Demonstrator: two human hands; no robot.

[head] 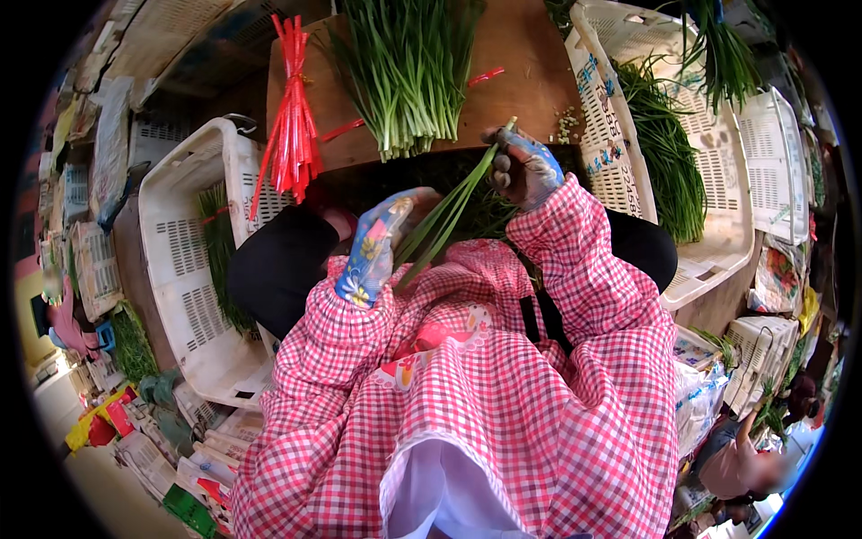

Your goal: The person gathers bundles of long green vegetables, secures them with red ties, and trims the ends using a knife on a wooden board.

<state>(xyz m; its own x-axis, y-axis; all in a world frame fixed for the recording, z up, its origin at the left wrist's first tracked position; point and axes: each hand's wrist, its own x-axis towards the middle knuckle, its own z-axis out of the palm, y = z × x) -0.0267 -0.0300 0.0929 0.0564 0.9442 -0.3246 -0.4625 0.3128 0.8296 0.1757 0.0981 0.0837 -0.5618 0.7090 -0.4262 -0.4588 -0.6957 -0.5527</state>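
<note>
My right hand [528, 165], in a patterned glove with dark fingertips, pinches a few garlic chive stalks [465, 195] near their pale cut ends. Their green leaves slant down across my lap. Beside those leaves is my left hand [380, 239], in a blue floral glove; its fingers are blurred and partly turned away, so I cannot tell whether they touch the leaves. On the wooden board [518, 74] in front of me lies a large bunch of garlic chives [411, 81], its cut ends towards me. A bundle of red plastic ties [294, 121] hangs over the board's left edge.
At my left is a white plastic crate [192, 269] holding tied chives [225, 256]. Another white crate [720, 202] with loose chives [663, 148] stands at my right. Small stem trimmings [567, 126] lie on the board. Other people [731, 451] are at the far right and left.
</note>
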